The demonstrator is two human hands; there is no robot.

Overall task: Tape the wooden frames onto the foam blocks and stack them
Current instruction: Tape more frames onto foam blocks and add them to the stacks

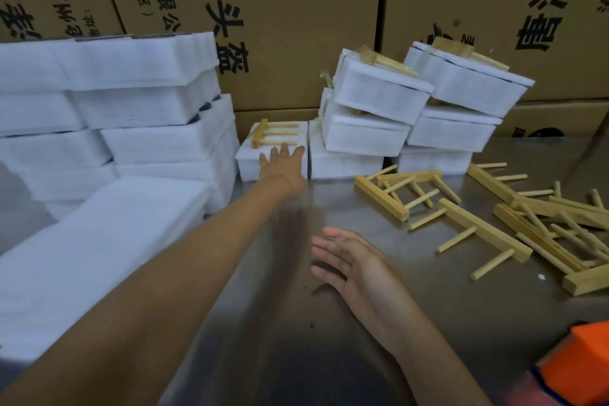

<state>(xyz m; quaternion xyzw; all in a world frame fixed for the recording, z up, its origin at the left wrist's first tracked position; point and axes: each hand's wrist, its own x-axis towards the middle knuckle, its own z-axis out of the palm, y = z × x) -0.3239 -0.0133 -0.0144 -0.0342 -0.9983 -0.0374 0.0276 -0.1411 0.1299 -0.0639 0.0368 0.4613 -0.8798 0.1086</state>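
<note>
Now the left hand point(283, 165) is lying flat-fingered against a taped block point(272, 155) at the desk's point(329, 323) back, the right hand point(356, 260) is hovering loose and holding nothing, finished blocks point(412, 109) are stacking up, and loose frames point(494, 218) are waiting.

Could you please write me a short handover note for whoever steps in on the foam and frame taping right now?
Left hand: open, fingers straight against the front of a taped foam block at the back of the steel table.
Right hand: open, empty, above the table.
Done: several taped blocks, stacked unevenly and leaning, right of that block.
Left: loose wooden frames lie scattered on the right; bare foam blocks are piled on the left. An orange object, possibly the tape dispenser, sits at the near right edge.
</note>
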